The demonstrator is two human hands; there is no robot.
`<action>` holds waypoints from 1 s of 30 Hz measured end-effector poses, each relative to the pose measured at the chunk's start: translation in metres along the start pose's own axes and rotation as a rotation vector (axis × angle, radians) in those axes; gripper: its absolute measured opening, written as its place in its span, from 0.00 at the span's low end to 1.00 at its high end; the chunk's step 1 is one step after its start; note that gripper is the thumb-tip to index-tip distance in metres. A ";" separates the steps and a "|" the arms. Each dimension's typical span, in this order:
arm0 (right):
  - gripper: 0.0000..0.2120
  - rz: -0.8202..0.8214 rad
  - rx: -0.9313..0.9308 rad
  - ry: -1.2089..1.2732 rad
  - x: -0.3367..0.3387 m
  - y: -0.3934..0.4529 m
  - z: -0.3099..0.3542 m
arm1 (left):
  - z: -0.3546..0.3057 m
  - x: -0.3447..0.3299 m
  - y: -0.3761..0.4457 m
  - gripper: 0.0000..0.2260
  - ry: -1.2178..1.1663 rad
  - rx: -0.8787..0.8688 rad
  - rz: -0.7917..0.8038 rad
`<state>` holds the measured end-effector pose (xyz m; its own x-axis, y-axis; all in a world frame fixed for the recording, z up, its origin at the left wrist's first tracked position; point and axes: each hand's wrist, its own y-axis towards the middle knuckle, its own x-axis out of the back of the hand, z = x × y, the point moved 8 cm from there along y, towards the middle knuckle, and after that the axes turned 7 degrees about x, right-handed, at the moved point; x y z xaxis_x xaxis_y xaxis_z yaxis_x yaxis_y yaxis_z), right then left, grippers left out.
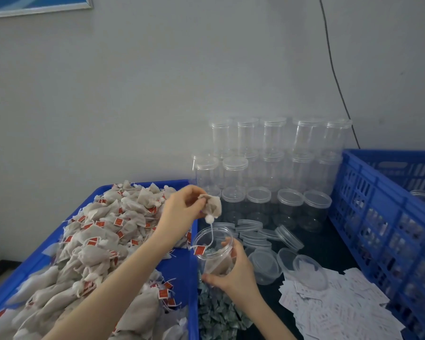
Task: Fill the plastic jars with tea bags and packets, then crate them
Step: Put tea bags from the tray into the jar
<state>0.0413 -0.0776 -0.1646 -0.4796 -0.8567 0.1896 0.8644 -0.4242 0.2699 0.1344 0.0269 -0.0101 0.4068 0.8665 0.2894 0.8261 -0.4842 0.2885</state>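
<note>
Left hand (pixel 182 207) fingertips are pinching the gathered top of a tea bag (pixel 212 206), which is hanging over the open jar (pixel 215 251); its string and red tag (pixel 199 249) are trailing onto the rim. Bag looks light, soft, limp: best held at the neck, as here. Right hand (pixel 233 271) fingers are wrapping around the jar's wall, tilting the mouth leftward. Jar appears thin, smooth, likely slippery and squeezable. Left forearm is reaching across the blue tray (pixel 179 268) of tea bags; right forearm is coming up from below.
</note>
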 end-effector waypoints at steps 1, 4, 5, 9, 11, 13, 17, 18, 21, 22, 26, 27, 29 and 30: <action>0.48 -0.003 0.004 0.000 0.000 0.000 0.000 | 0.004 -0.007 -0.002 0.05 0.033 0.011 0.041; 0.48 -0.006 0.001 0.016 0.002 0.001 0.000 | 0.013 -0.025 -0.007 0.06 0.202 0.017 0.174; 0.46 -0.010 0.001 0.026 0.003 0.002 -0.001 | 0.015 -0.031 -0.010 0.06 0.269 0.013 0.234; 0.43 -0.024 0.000 0.030 0.007 0.003 -0.002 | 0.018 -0.055 -0.021 0.05 0.624 -0.111 0.435; 0.42 -0.013 0.023 -0.005 0.006 0.003 0.001 | 0.020 -0.067 -0.026 0.08 0.812 -0.165 0.523; 0.42 -0.008 0.034 -0.023 0.006 0.002 0.001 | 0.020 -0.071 -0.026 0.10 0.872 -0.185 0.567; 0.42 -0.019 0.006 0.000 0.009 0.002 -0.006 | 0.019 -0.065 -0.017 0.09 0.773 -0.144 0.559; 0.43 -0.013 0.006 0.002 0.009 0.002 -0.005 | 0.023 -0.067 -0.018 0.09 0.839 -0.150 0.604; 0.42 0.007 0.035 -0.028 0.009 0.002 -0.002 | 0.034 -0.073 -0.024 0.09 0.894 -0.158 0.713; 0.42 0.008 0.033 -0.029 0.010 0.002 -0.001 | 0.032 -0.070 -0.022 0.09 0.813 -0.145 0.693; 0.45 -0.018 -0.006 -0.003 0.016 0.002 -0.005 | 0.039 -0.033 0.011 0.09 0.603 -0.072 0.383; 0.47 -0.022 -0.012 -0.005 0.018 0.002 -0.006 | 0.052 -0.021 0.019 0.07 0.709 -0.043 0.297; 0.48 -0.020 -0.027 -0.007 0.020 0.002 -0.009 | 0.090 0.000 0.029 0.08 1.110 0.104 0.231; 0.48 -0.021 -0.028 -0.008 0.021 0.002 -0.009 | 0.115 0.008 0.027 0.11 1.320 0.206 0.278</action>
<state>0.0344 -0.0994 -0.1681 -0.4984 -0.8454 0.1918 0.8582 -0.4498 0.2473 0.2049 0.0351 -0.1046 -0.0086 -0.0714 0.9974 0.8687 -0.4946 -0.0279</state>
